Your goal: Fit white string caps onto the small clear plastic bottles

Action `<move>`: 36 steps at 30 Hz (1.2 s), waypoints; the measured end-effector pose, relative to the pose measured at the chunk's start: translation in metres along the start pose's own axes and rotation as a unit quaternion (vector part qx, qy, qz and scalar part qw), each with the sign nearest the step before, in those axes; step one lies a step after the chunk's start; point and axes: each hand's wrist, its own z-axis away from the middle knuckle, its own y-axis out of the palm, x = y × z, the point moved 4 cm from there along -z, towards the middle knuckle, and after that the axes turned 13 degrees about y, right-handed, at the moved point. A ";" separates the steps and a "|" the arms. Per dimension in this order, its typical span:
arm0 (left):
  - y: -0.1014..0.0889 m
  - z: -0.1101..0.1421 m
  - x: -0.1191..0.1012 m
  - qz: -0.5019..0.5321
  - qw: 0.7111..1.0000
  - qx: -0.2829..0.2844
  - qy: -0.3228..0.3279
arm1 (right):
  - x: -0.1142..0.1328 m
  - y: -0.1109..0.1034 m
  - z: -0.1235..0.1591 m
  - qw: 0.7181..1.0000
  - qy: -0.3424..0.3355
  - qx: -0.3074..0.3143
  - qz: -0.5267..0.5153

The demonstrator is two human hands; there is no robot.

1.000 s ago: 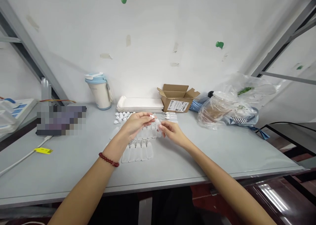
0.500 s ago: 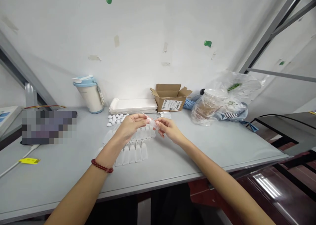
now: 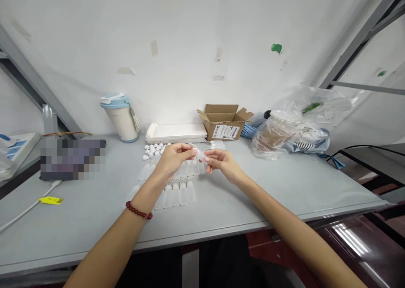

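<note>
Between both hands, above the table, is a small translucent white sleeve-like piece [image 3: 201,155]. My left hand [image 3: 176,158] is closed in a pinch on its upper end, where a white part shows. Its lower end is pinched by the fingertips of my right hand [image 3: 222,163]. Below my hands, rows of similar translucent pieces with white cords [image 3: 176,195] lie flat, partly covered by my left hand and forearm. Several small white cap-like pieces [image 3: 154,149] are heaped just beyond my left hand.
Behind stand a stack of white trays [image 3: 177,133] and an open cardboard box [image 3: 225,127]. A cup with a blue lid [image 3: 122,119] is at the left, near a blurred-out dark object [image 3: 72,159] and a white cable [image 3: 28,212]. Bagged items [image 3: 278,132] lie at the right.
The view has shifted slightly, so everything sits further right. Both hands still pinch the translucent piece, which is now tilted with its lower end toward my right fingertips.
</note>
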 end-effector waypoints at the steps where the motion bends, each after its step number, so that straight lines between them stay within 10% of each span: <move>1: 0.000 0.000 -0.001 0.004 1.000 0.006 0.005 | 0.000 0.000 0.001 1.000 0.006 0.008 -0.007; 9: 0.001 -0.001 -0.003 0.086 0.994 0.063 0.010 | -0.002 0.004 0.004 0.991 0.052 0.108 -0.059; 36: 0.005 0.001 -0.009 0.012 0.997 0.079 0.019 | 0.004 -0.010 -0.001 0.995 0.033 0.091 -0.020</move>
